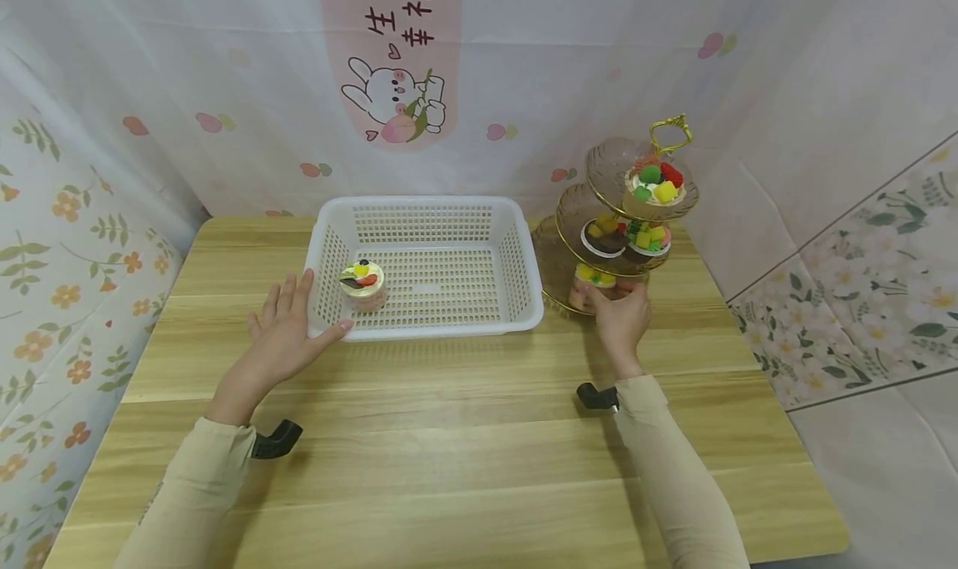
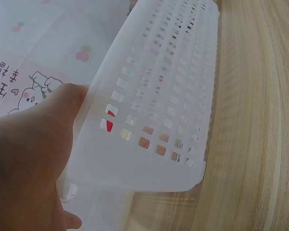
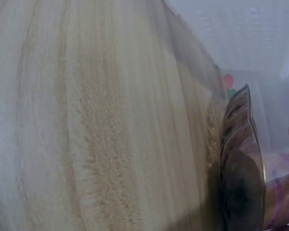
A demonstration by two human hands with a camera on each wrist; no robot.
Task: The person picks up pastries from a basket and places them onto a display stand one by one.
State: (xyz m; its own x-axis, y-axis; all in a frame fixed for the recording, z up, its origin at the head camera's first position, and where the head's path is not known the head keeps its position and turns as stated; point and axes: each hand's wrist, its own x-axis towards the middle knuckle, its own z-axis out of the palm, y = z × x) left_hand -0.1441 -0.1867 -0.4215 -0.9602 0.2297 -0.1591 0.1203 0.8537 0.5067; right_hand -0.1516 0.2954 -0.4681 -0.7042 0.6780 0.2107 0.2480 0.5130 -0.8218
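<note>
My left hand (image 1: 280, 328) rests at the near left corner of a white plastic basket (image 1: 427, 333), fingers spread and thumb over the front rim. In the left wrist view the thumb lies against the rim of the basket (image 2: 130, 168). A cream cupcake with fruit topping (image 1: 364, 290) sits inside, at the left. My right hand (image 1: 624, 315) grips a yellow-topped cupcake (image 1: 595, 275) on the bottom tier of a three-tier stand (image 1: 569, 211), thumb and fingers on either side. The right wrist view shows the bottom tray (image 3: 243, 168) but not the fingers clearly.
The stand's top tier holds a fruit-topped cupcake (image 1: 654, 188). Two more, a dark one (image 1: 604, 238) and a green-and-yellow one (image 1: 647, 238), sit on the middle tier. A gold handle (image 1: 671, 134) rises on top. A printed curtain hangs behind the wooden table (image 1: 449, 452).
</note>
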